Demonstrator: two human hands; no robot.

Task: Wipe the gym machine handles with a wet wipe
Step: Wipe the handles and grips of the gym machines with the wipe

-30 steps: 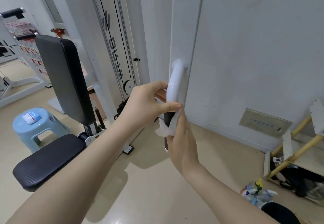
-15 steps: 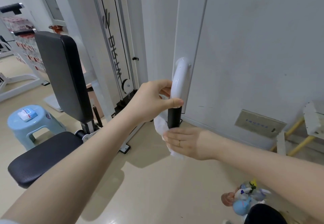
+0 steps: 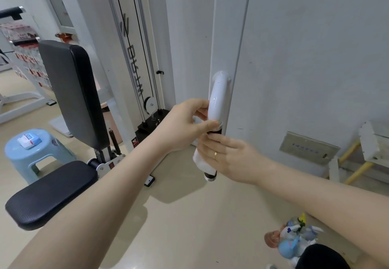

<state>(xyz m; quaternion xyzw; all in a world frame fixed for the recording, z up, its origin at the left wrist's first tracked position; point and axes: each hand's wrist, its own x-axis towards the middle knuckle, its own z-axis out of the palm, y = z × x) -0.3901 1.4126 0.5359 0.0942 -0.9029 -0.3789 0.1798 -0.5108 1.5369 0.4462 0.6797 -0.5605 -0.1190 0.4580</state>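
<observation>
Pale beige gym floor (image 3: 189, 226) underfoot, white wall panels (image 3: 305, 58) behind. Nearest, at the lower right corner of the floor: a cluster of blue and clear plastic spray bottles (image 3: 292, 241), blurred. Farther in, right hand (image 3: 229, 159) curled round the lower black grip of the machine handle (image 3: 216, 100), with a white wet wipe (image 3: 203, 162) wrapped between palm and grip; a gold ring on one finger; only the chrome end cap of the grip left showing below the wipe. Just above, left hand (image 3: 187, 123) closed on the glossy white upper tube of the same handle, thumb across the front, fingers behind. Handle itself fixed at its top to a white upright post (image 3: 229, 26). To the left, black padded bench seat (image 3: 50, 193) with upright black backrest (image 3: 73, 94). Beyond the seat's left edge, a light blue plastic stool (image 3: 27, 159) carrying a small white packet (image 3: 29, 141). Farthest back, white cable-machine frame (image 3: 134, 58) with black cables and a pulley.
</observation>
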